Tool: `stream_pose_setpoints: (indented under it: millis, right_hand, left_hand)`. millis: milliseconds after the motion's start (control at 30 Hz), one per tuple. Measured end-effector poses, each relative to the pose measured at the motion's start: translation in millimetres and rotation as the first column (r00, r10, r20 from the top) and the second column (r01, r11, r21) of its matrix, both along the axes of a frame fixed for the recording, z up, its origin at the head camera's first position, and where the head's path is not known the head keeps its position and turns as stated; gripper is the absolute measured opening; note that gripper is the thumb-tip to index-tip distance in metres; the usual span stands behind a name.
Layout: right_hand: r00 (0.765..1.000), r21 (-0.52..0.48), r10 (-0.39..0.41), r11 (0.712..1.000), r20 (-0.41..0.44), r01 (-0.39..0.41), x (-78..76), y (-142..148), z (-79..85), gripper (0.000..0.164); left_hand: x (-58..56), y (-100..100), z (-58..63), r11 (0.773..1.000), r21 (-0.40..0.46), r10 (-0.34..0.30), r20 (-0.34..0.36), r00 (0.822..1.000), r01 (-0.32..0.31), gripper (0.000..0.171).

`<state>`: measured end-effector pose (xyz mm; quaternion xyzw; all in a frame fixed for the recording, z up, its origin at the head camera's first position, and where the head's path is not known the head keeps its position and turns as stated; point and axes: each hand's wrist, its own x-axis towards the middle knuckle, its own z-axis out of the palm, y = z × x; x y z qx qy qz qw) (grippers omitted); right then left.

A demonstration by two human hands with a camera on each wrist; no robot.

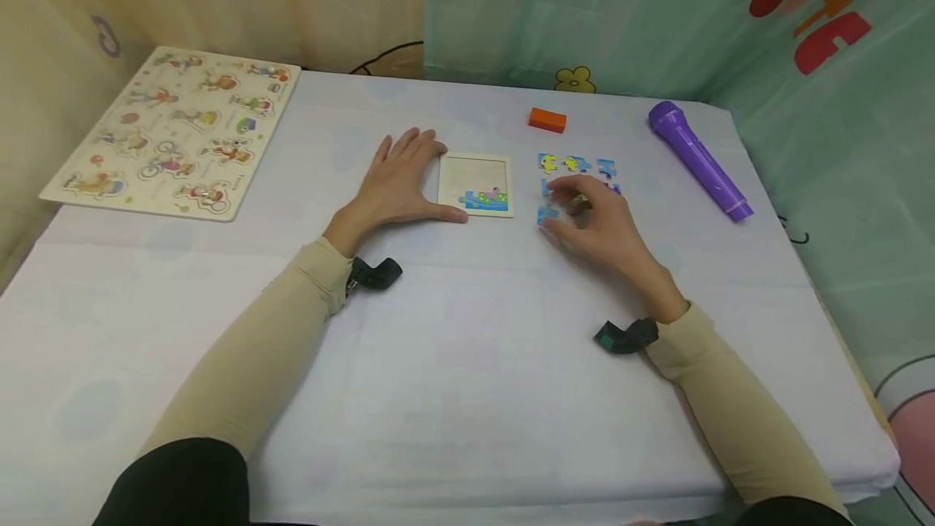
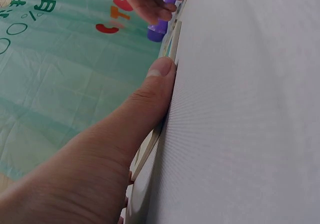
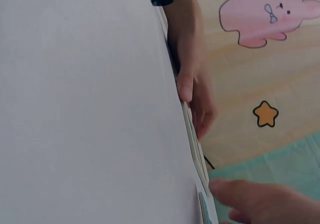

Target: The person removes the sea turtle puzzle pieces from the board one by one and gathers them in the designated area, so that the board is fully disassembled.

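Observation:
A small square wooden puzzle tray lies mid-table, with joined blue and pink pieces along its lower right. My left hand spreads at the tray's left side, its thumb along the near edge and fingertips close to the far left corner. To the right, my right hand hovers over loose jigsaw pieces, thumb and fingers apart and slightly bent. Its fingertips come right over the nearer blue pieces, partly hiding them. In the right wrist view, the thumb shows beside the table surface.
A large wooden picture board lies at the far left. An orange block sits behind the loose pieces. A purple microphone-shaped stick lies at the right. Curtains hang behind the white-covered table.

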<state>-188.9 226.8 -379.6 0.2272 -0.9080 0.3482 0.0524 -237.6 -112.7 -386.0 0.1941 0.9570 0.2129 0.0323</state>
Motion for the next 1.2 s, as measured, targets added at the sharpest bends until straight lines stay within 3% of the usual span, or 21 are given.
stream_pose_setpoints:
  millis: [133, 367, 1200]
  right_hand:
    - [0.998, 0.036, -0.037, 0.999, -0.059, 0.039, 5.0, -7, -7.0, 0.056]
    - [0.988, 0.027, -0.064, 0.997, -0.144, 0.068, 7.1, -19, -11.8, 0.047]
    - [0.983, -0.014, -0.127, 0.992, -0.131, 0.126, 8.6, -9, -11.4, 0.043]
  left_hand:
    - [1.0, 0, 1.0, 1.0, -0.001, -0.001, 0.005, 1.0, 0.001, 0.115]
    - [2.1, -2, 1.1, 1.0, -0.004, 0.006, 0.002, 1.0, -0.006, 0.114]
    - [0.3, 2, 1.5, 1.0, -0.014, 0.004, 0.001, 1.0, -0.004, 0.115]
